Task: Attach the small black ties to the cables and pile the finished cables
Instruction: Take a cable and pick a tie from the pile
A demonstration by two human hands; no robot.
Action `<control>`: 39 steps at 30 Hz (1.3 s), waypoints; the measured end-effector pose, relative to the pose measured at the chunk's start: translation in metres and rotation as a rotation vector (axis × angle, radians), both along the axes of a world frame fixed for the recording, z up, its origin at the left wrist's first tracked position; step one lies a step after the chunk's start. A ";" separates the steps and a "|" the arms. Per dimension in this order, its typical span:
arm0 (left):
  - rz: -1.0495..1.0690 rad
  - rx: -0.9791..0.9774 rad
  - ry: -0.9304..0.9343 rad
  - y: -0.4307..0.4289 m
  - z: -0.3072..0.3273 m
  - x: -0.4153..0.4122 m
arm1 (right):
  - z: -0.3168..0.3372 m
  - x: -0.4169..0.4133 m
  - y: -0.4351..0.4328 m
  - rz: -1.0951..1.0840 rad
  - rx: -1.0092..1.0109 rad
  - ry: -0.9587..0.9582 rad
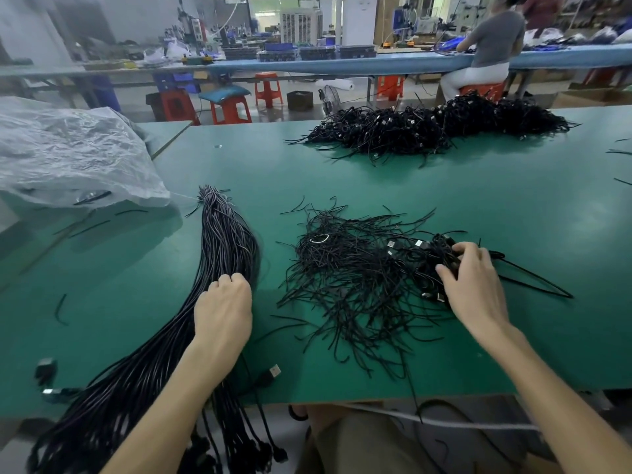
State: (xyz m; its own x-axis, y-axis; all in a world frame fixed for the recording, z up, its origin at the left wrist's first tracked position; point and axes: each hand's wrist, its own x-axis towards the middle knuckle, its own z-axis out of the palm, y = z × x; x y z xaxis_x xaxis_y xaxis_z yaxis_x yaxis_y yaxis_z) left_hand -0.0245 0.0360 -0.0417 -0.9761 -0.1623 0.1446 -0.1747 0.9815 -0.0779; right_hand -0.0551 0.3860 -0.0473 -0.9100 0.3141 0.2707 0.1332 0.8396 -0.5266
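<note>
Dangling over the near edge of the desk point(444, 186), the lower end of the bundle of cables point(225, 241) runs out of the picture at the bottom, so its full length cannot be seen, and its strands are packed too tightly to count. The left hand point(224, 304) lies on this one bundle about midway along it, its fingers point(236, 278) curled down into the strands; the tips are hidden behind the knuckles, so whether they pinch a single cable or several cannot be told. One heap of loose ties point(345, 268) sprawls in the middle of the desk, just right of the bundle, far too tangled to number. At its right edge the right hand point(473, 278) grips a dark clump of cables point(444, 260), fingers point(468, 249) bent and slightly spread over it with the thumb on the near side; how many cables make up the clump is unclear, though a few silvery plug ends show beside it. One large finished pile point(434, 126) sits at the far side of the desk, well apart from both hands. A single USB plug point(273, 371) lies near the front edge. One crumpled plastic bag point(68, 155) at the left is cut off by the frame, its contents barely visible. One seated person point(492, 42) works at a bench beyond.
</note>
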 end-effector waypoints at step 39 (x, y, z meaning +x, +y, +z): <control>-0.544 0.916 -0.344 -0.022 0.009 0.025 | 0.026 0.029 -0.100 0.458 -0.149 0.324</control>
